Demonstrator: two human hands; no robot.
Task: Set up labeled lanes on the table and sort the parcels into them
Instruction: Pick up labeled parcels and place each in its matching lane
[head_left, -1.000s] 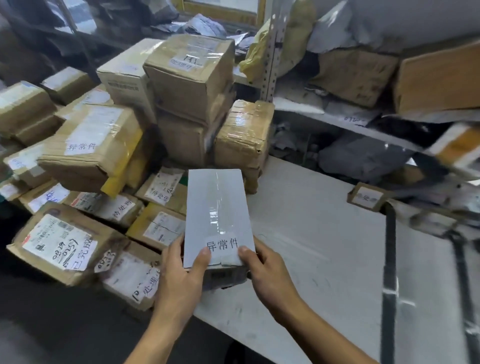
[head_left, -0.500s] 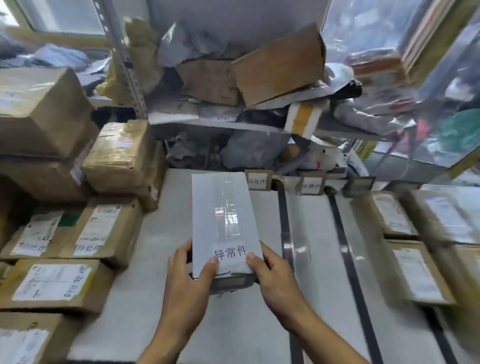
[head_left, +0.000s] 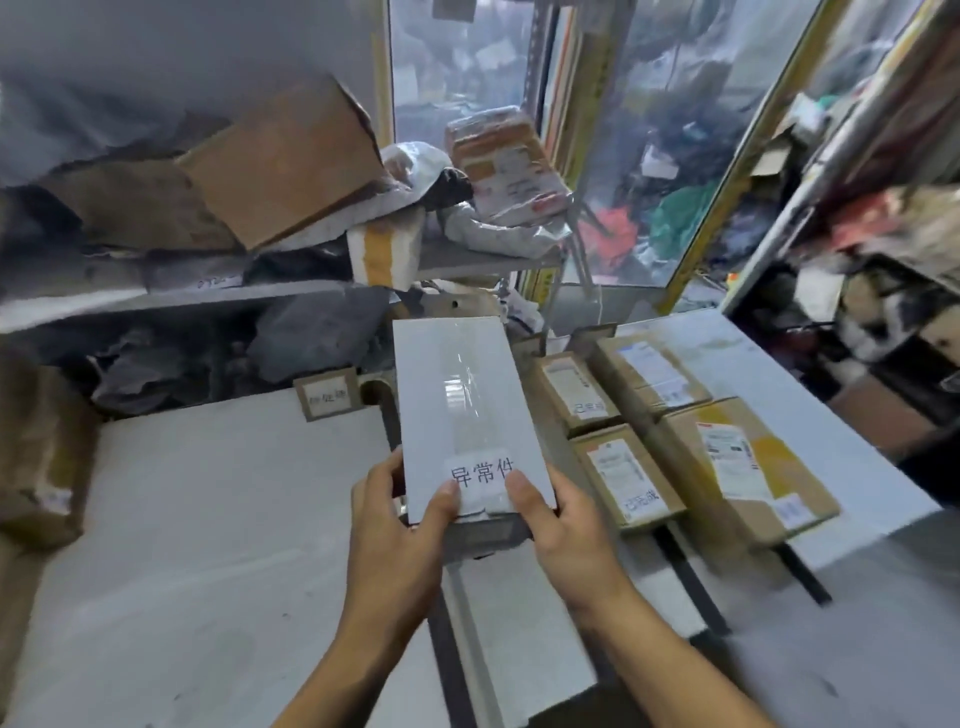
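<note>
Both hands, left hand and right hand, grip the near end of a glossy white rectangular box with a paper label reading 异常件, held above the grey table, left of four labelled brown cardboard parcels.

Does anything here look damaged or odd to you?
Yes: the white box held in both hands has a torn, ragged near edge just below its handwritten label. The brown boxes on the table look intact.
</note>
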